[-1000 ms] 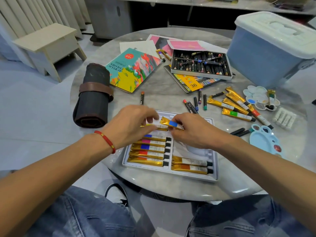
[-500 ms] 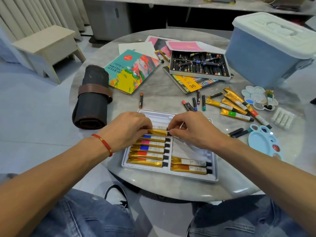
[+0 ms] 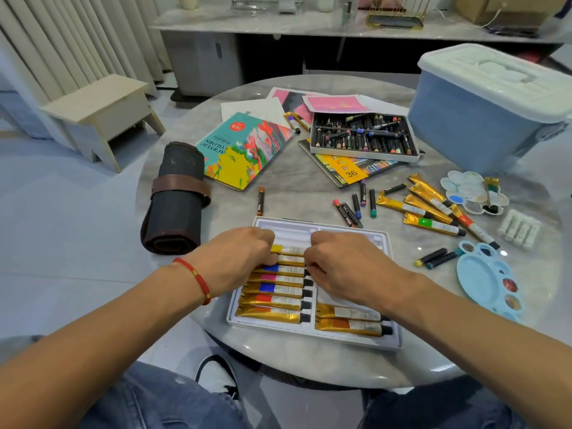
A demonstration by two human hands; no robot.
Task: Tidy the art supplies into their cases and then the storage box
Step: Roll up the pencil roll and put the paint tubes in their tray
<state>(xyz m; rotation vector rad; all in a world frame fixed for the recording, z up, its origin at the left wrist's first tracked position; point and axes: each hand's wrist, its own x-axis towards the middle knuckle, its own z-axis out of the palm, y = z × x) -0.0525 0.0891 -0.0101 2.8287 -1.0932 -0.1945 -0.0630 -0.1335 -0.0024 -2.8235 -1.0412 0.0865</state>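
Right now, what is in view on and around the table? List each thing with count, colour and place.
paint tray: one, white, table front
tubes in tray: nine seen, gold
loose paint tubes: about five, gold, right of tray
pastel box: one, open, behind tray
loose pastels: several, dark, mid-table
brush roll: one, dark brown, left
acrylic lid: one, multicoloured
palettes: two, blue and white, right
storage box: one, blue, lidded, back right
stool: one, cream, floor
left hand; right hand: curled over tray tubes
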